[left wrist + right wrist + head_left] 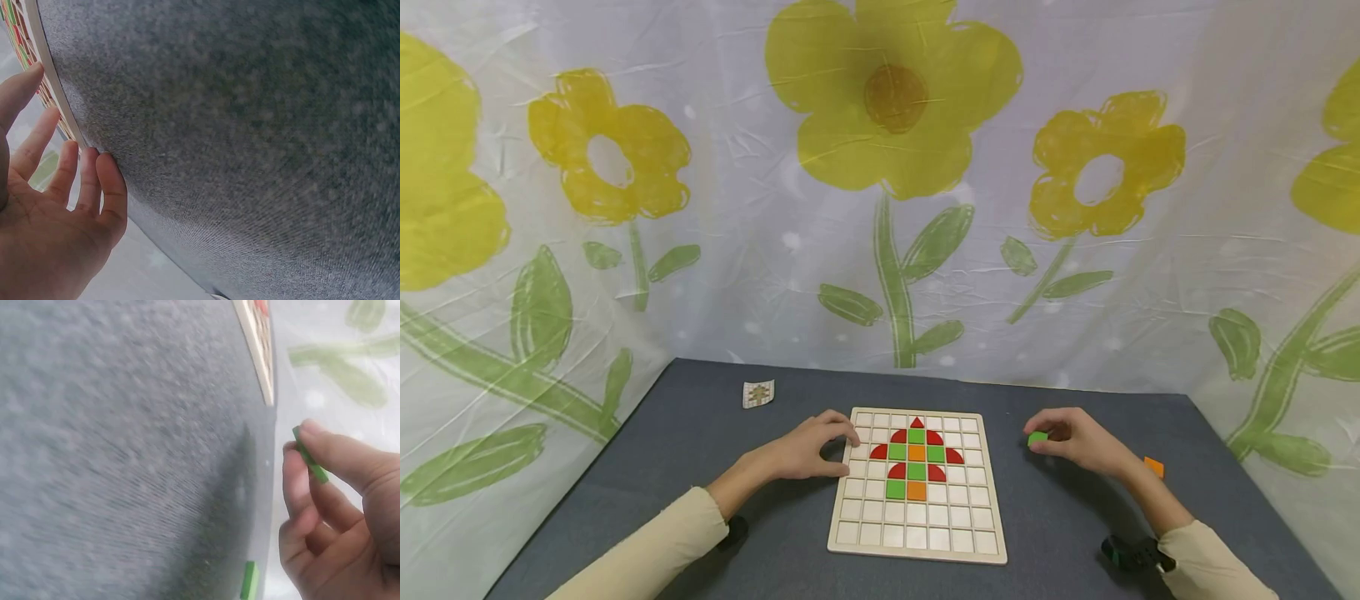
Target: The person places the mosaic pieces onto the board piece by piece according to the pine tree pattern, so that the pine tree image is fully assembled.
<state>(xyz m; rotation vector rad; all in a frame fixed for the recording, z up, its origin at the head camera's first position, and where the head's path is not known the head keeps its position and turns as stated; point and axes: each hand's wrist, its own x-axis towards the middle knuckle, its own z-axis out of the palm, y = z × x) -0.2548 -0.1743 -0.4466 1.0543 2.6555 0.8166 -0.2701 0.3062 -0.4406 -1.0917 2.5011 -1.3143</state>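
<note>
A wooden grid board [917,554] lies on the dark cloth, with red, green and orange tiles forming a pattern in its upper middle. My left hand [812,447] rests at the board's left edge, thumb and fingertips at the frame and the fingers loosely bent. In the left wrist view, the fingertips of my left hand [62,206] line up along the pale wooden rim. Off the board's right side, my right hand [1075,437] pinches a thin green tile [310,454] between thumb and fingers. Held over the cloth, this tile is tilted in the right wrist view.
Another green tile [249,581] lies on the cloth in the right wrist view. An orange tile [1154,467] sits beyond my right forearm. A small patterned card [758,394] lies at the back left. A flower-printed curtain [850,250] hangs behind the table.
</note>
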